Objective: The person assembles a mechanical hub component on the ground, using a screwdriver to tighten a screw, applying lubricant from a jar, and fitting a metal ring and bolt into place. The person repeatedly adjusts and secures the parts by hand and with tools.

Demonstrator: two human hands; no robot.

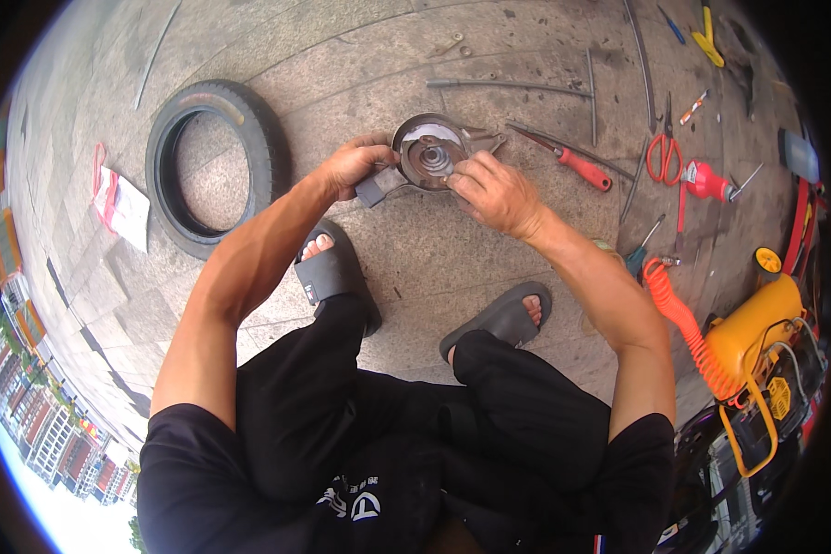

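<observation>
In front of my feet I hold a round, dish-shaped metal brake part off the ground, its hollow side with a ringed centre turned up. My left hand grips its left rim, thumb on top. A flat grey tab juts out below those fingers. The fingers of my right hand are pinched together at the lower right edge of the brake part. Whether they also hold something small is hidden. A pointed lever arm sticks out of the part just above my right hand.
A black tyre lies at left, beside a clear bag. On the right are a red-handled screwdriver, red scissors, a red-and-white bottle, a coiled orange hose and a yellow air tank. Metal rods lie ahead.
</observation>
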